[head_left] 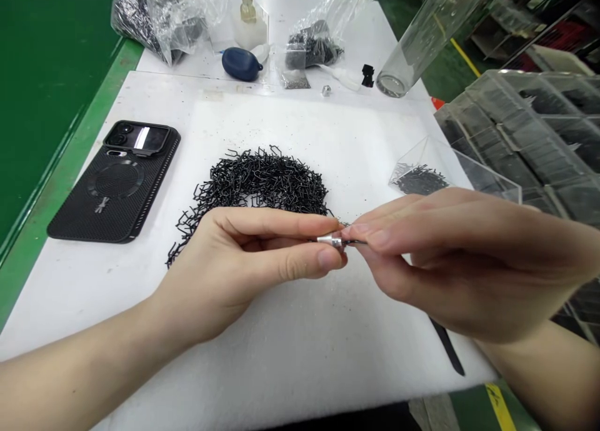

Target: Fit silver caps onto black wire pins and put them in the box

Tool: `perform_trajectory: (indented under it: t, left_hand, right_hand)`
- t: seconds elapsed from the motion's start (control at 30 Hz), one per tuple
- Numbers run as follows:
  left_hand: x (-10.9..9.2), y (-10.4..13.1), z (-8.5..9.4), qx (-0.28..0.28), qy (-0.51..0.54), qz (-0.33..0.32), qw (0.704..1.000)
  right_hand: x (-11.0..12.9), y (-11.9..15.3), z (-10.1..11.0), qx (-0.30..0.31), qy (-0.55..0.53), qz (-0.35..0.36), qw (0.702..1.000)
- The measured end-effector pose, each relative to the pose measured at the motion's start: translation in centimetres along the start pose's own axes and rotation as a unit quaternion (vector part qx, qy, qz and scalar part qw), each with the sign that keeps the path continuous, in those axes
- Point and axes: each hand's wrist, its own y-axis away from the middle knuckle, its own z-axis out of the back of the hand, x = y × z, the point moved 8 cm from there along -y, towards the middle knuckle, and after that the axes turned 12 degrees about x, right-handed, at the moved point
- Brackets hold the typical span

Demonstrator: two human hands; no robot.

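I see a pale emblem on the black phone case, green floor beyond, and, above the white table, left fingers pinching a silver cylinder, right fingers pinching a black wire at its end.

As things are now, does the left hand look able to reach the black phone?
Probably yes: the black phone lies uncovered, with only the low pile of black pieces near the way. However, the left hand pinches a small silver part, so it may need to release that first.
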Motion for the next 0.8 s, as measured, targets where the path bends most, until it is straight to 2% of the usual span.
perform_trajectory:
  t: [0.13,0.37,0.6,0.8]
  left_hand:
    - [0.1,0.0,-0.1,0.003,0.006,0.002,1.000]
    - [0.2,0.0,0.0,-0.004,0.005,0.009,1.000]
    - [0.0,-0.2,0.0,-0.018,0.052,0.001,0.999]
    - [-0.1,0.0,0.2,-0.027,0.034,0.001,0.999]
  right_hand:
    - [-0.1,-0.1,-0.4,0.005,-0.008,0.039,0.999]
    - [-0.9,-1.6,-1.3,0.034,-0.071,-0.076,0.994]
    - [-0.7,-2.2,-2.0,0.037,-0.080,-0.088,0.992]
    - [-1.3,-1.2,-1.6,0.036,-0.073,-0.093,0.992]
